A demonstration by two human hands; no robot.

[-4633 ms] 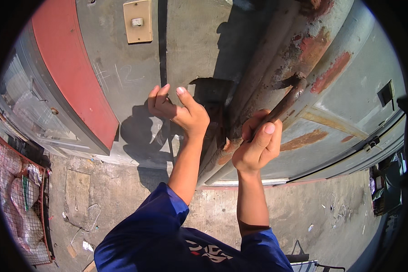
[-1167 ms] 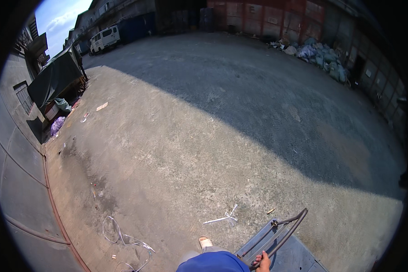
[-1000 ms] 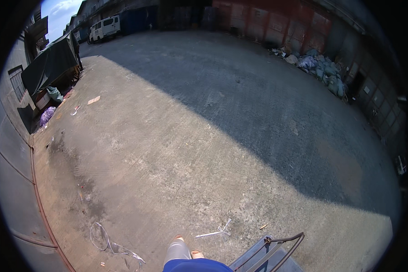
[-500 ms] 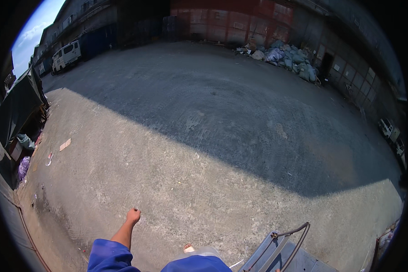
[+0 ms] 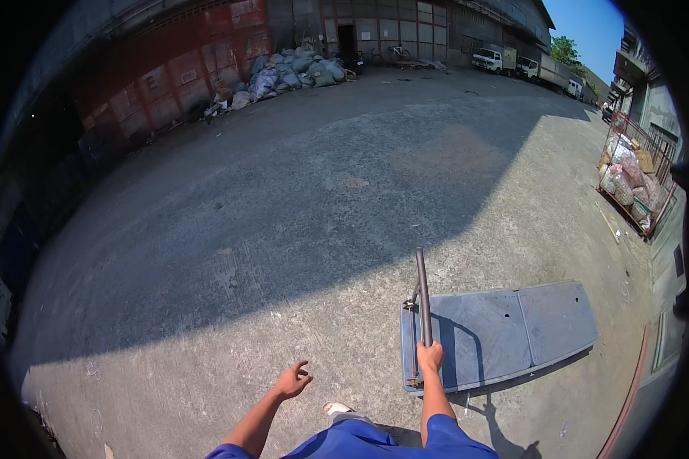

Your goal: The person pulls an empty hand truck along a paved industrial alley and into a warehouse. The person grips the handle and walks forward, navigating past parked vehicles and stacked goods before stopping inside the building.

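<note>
Clasping the dark, tubular metal handle [image 5: 423, 302], the right hand [image 5: 430, 356] holds alone; the left hand [image 5: 292, 381], spread loosely, touches nothing. The flat, blue-grey platform cart [image 5: 497, 336] lies below and right of the grip and might slew under a one-sided pull. Rough, part-shaded grey concrete [image 5: 337, 329] surrounds it; pale, bulging sacks [image 5: 295, 74] heap far beyond the grip.

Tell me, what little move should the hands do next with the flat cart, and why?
Maybe bring the left hand over to the handle: its fingers are spread, apart from the cart, while only the right hand grips the handle, so holding with both might steady it.
</note>
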